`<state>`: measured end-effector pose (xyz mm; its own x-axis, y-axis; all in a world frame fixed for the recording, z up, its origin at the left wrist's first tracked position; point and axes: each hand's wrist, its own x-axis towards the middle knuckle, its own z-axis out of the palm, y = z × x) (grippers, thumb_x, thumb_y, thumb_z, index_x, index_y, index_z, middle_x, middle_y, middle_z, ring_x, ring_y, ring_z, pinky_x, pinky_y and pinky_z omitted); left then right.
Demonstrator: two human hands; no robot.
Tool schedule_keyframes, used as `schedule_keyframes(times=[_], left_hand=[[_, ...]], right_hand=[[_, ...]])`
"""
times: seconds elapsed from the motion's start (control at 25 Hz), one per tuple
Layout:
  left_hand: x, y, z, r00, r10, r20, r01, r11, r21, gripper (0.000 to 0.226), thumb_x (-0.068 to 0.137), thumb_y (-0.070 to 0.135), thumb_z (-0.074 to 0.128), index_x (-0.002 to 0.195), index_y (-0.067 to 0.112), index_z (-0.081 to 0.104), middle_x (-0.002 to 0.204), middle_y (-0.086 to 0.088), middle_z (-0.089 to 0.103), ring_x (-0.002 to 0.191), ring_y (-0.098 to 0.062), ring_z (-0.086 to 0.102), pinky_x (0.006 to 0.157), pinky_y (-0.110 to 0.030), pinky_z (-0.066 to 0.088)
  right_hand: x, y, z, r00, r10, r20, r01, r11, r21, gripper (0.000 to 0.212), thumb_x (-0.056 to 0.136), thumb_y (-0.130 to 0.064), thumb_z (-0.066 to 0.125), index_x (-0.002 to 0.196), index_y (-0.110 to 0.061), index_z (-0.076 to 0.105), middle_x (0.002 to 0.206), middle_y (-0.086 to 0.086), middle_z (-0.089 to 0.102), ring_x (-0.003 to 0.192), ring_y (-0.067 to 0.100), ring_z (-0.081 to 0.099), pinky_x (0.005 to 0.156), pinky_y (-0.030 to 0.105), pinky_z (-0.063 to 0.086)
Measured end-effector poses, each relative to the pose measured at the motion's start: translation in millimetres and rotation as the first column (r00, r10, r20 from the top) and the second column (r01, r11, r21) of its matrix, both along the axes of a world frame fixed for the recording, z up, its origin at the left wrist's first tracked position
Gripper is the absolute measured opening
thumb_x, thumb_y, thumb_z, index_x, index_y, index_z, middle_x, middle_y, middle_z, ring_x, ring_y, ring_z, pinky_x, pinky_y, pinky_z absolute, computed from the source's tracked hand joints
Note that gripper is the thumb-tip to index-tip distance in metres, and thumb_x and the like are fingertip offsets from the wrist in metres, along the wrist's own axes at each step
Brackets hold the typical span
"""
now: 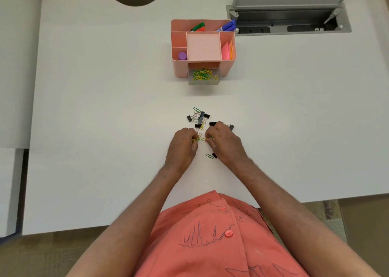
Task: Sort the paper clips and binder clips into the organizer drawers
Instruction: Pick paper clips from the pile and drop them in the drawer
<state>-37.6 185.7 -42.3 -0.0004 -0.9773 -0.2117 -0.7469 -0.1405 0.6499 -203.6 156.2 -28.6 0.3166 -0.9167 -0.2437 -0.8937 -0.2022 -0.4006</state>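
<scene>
While both hands work at the near middle of the white desk (84,108), left hand (182,145) and right hand (223,143) each pinch one end of linked paper clips (201,139). Binder clips (200,118) lie scattered just beyond. Pink organizer (228,66) sits far, its drawer (203,81) pulled open, holding yellow and green clips.

Both bare forearms reach up from the bottom of the frame and converge just below its centre. The left hand (182,143) lies palm down, knuckles up, its fingers (192,134) curled in and pinched together at the tips. The right hand (224,142) mirrors it, angled inward, its fingers (210,132) bent and pinched too. The two sets of fingertips sit close together, nearly meeting.
</scene>
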Motion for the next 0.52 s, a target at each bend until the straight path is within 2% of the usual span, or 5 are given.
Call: schedule_keyframes(times=[0.16, 0.24, 0.36, 0.52], left_hand=[[4, 0, -1, 0.997, 0.043, -0.070, -0.041, 0.999, 0.030, 0.015, 0.090, 0.005, 0.061, 0.096, 0.017, 0.067, 0.093, 0.003, 0.067, 0.089, -0.018, 0.059, 0.076, -0.034, 0.050], [5, -1, 0, 0.994, 0.060, -0.088, -0.056, 0.997, 0.044, 0.013, 0.091, 0.007, 0.063, 0.096, 0.018, 0.068, 0.092, 0.004, 0.068, 0.086, -0.017, 0.059, 0.074, -0.032, 0.048], [5, -2, 1, 0.992, 0.076, -0.104, -0.071, 0.996, 0.052, 0.010, 0.092, 0.010, 0.065, 0.097, 0.019, 0.068, 0.090, 0.005, 0.067, 0.083, -0.016, 0.056, 0.072, -0.029, 0.043], [6, -2, 2, 0.990, 0.085, -0.115, -0.078, 0.995, 0.064, 0.011, 0.093, 0.013, 0.067, 0.101, 0.021, 0.065, 0.091, 0.005, 0.068, 0.083, -0.017, 0.058, 0.072, -0.032, 0.048]], right_hand=[[-9, -4, 1, 0.998, -0.066, -0.015, 0.067, 0.994, 0.081, 0.004, 0.098, -0.019, 0.060, 0.099, -0.022, 0.062, 0.103, -0.003, 0.054, 0.097, 0.017, 0.053, 0.066, 0.032, 0.042], [-18, -6, 1, 0.994, -0.105, -0.023, 0.107, 0.989, 0.100, 0.015, 0.096, -0.010, 0.057, 0.100, -0.022, 0.065, 0.103, -0.003, 0.057, 0.098, 0.019, 0.054, 0.067, 0.032, 0.042], [-34, -4, 2, 0.981, -0.188, 0.051, 0.182, 0.978, 0.101, 0.022, 0.091, -0.003, 0.059, 0.102, -0.019, 0.067, 0.104, -0.001, 0.060, 0.096, 0.021, 0.058, 0.073, 0.034, 0.048], [-43, 8, 1, 0.963, -0.261, 0.068, 0.254, 0.962, 0.101, 0.022, 0.087, -0.010, 0.068, 0.108, -0.017, 0.063, 0.109, 0.001, 0.060, 0.101, 0.024, 0.059, 0.083, 0.039, 0.052]])
